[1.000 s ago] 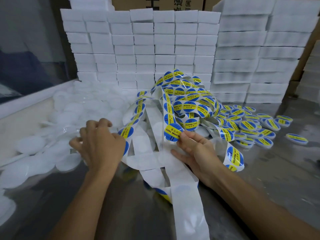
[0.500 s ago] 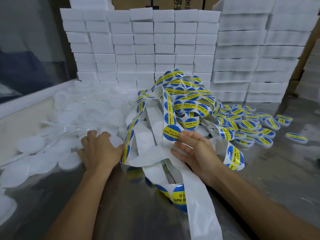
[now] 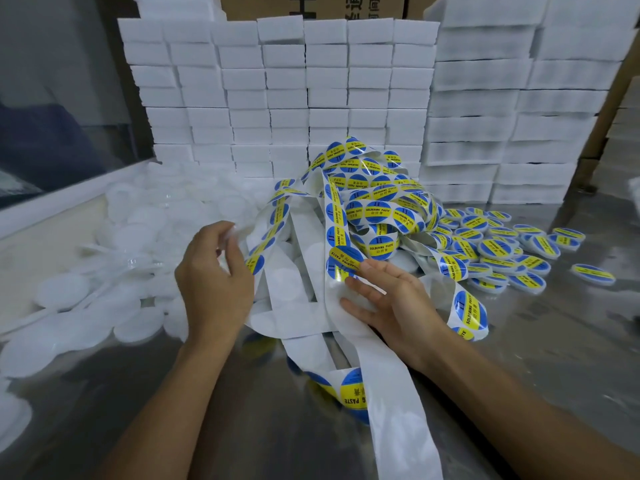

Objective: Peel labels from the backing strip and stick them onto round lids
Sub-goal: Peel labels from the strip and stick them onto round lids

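Observation:
A long white backing strip (image 3: 391,393) with round blue-and-yellow labels lies in a loose tangle (image 3: 377,202) at the middle of the table. My right hand (image 3: 391,299) pinches the strip, thumb at the edge of one label (image 3: 341,256) and fingers under the paper. My left hand (image 3: 214,278) is raised just left of the strip, its fingers curled around a plain white round lid (image 3: 229,234), which is blurred. Several plain white lids (image 3: 138,237) are heaped on the left. Several labelled lids (image 3: 502,251) lie on the right.
Stacks of white foam blocks (image 3: 284,98) wall off the back, with a cardboard box (image 3: 346,5) behind them. A white ledge (image 3: 52,206) borders the lid heap on the left. The shiny metal table (image 3: 242,427) shows bare in front.
My left hand dipped into the white lid heap, then rose and moved right toward the strip, holding a lid. My right hand kept its hold on the strip, thumb by the same label.

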{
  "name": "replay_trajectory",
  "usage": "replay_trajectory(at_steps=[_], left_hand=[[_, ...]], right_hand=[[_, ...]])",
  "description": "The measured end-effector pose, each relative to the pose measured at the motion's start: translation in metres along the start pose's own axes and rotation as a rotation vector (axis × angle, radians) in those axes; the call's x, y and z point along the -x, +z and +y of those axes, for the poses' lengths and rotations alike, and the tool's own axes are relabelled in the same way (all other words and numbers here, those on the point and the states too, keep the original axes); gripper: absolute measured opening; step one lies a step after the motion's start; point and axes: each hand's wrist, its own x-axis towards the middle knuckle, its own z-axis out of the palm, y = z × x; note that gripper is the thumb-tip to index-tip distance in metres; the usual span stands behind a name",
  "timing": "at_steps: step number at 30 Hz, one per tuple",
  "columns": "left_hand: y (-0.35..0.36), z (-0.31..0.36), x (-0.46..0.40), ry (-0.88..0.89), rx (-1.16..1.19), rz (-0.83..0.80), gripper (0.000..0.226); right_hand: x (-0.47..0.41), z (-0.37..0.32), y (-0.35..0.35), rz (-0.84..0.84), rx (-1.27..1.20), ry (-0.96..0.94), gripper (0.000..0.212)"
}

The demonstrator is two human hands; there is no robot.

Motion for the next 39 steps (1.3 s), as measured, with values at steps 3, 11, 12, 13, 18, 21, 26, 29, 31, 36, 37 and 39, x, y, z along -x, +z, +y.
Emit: replay_trajectory(at_steps=[3, 11, 12, 13, 18, 21, 26, 29, 31, 36, 37, 39], left_hand=[[0.004, 0.016, 0.005, -0.104, 0.213, -0.013, 0.006], [0.016, 0.033, 0.010, -0.837, 0.942, -0.221, 0.016], [0.017, 0.034, 0.013, -0.857, 0.961, -0.265, 0.017], [0.019, 0.034, 0.016, -0.873, 0.965, -0.304, 0.018], [0.026, 0.034, 0.026, -0.907, 0.896, -0.364, 0.020], [0.026, 0.029, 0.026, -0.942, 0.867, -0.346, 0.017], [0.026, 0.028, 0.028, -0.980, 0.880, -0.396, 0.016], [0.026, 0.029, 0.028, -0.974, 0.874, -0.434, 0.016], [0.025, 0.030, 0.027, -0.971, 0.873, -0.456, 0.017], [0.025, 0.031, 0.027, -0.951, 0.876, -0.494, 0.018], [0.025, 0.031, 0.027, -0.947, 0.879, -0.501, 0.018], [0.025, 0.031, 0.027, -0.941, 0.883, -0.511, 0.018]], right_hand=[[0.001, 0.000, 0.001, 0.003, 0.000, -0.019, 0.017], [0.001, 0.001, 0.001, 0.055, -0.078, -0.031, 0.005], [0.001, 0.001, 0.001, 0.058, -0.090, -0.032, 0.005], [0.001, 0.000, 0.001, 0.062, -0.100, -0.032, 0.005], [0.001, -0.002, -0.001, 0.090, -0.136, 0.003, 0.012], [0.000, -0.006, -0.004, 0.093, -0.190, 0.028, 0.016], [0.004, -0.008, -0.002, 0.023, -0.067, 0.012, 0.021], [0.006, -0.006, 0.003, 0.018, 0.053, -0.006, 0.032], [0.008, -0.006, 0.005, 0.015, 0.096, -0.020, 0.031], [0.011, -0.004, 0.007, -0.009, 0.159, -0.045, 0.032], [0.011, -0.004, 0.008, -0.006, 0.167, -0.044, 0.033], [0.012, -0.005, 0.009, -0.004, 0.178, -0.043, 0.033]])
